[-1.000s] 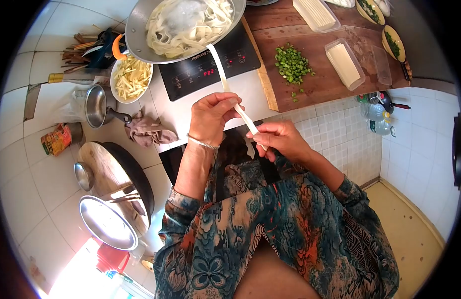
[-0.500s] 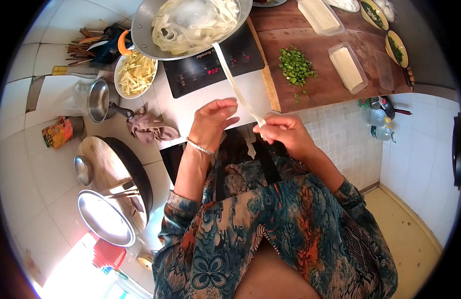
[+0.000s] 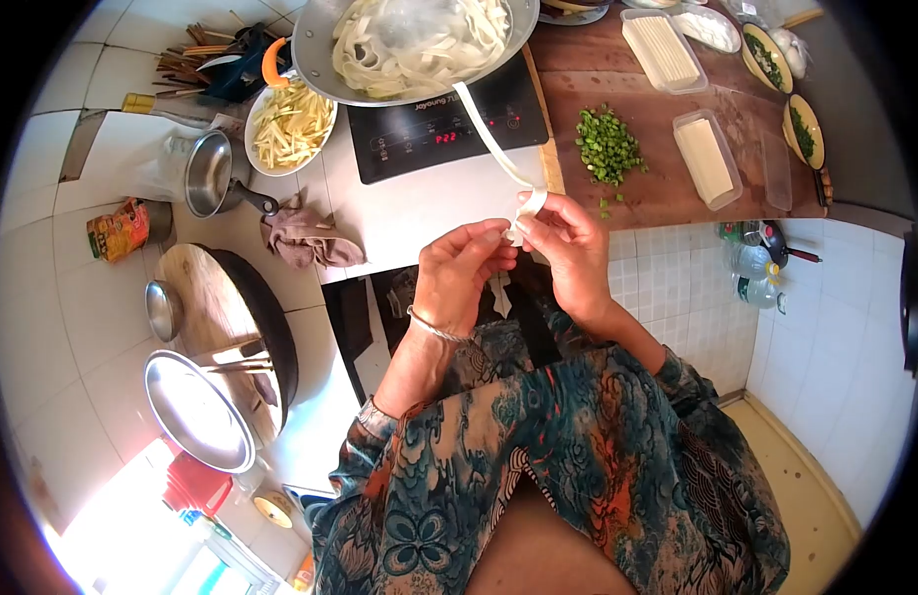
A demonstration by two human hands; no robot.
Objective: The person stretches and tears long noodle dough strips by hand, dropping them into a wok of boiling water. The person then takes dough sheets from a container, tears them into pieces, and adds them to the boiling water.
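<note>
A long pale noodle strip [image 3: 489, 141] runs from the rim of a steaming pan [image 3: 320, 71] down to both hands. My right hand [image 3: 568, 248] pinches the strip between thumb and fingers, and a short part of it bends over the fingers. Close beside it, my left hand [image 3: 461, 273] is closed, its thumb and fingertips together at the loose end of the strip. Wide noodles [image 3: 419, 50] lie in cloudy liquid in the pan, which sits over a black induction cooktop [image 3: 444, 134] with a lit red display.
Chopped green pieces [image 3: 609, 146] and a tray of pale sheets [image 3: 706, 159] lie on the wooden board [image 3: 657, 203]. Left are a bowl of cut strips [image 3: 292, 129], a small saucepan [image 3: 209, 174], a brown cloth [image 3: 308, 236] and a round wooden board [image 3: 206, 297] with a metal lid [image 3: 199, 410].
My left hand, apart from the strip half a second ago, has closed at its end. My right hand has risen slightly, the strip now bending over its fingers. The view has shifted.
</note>
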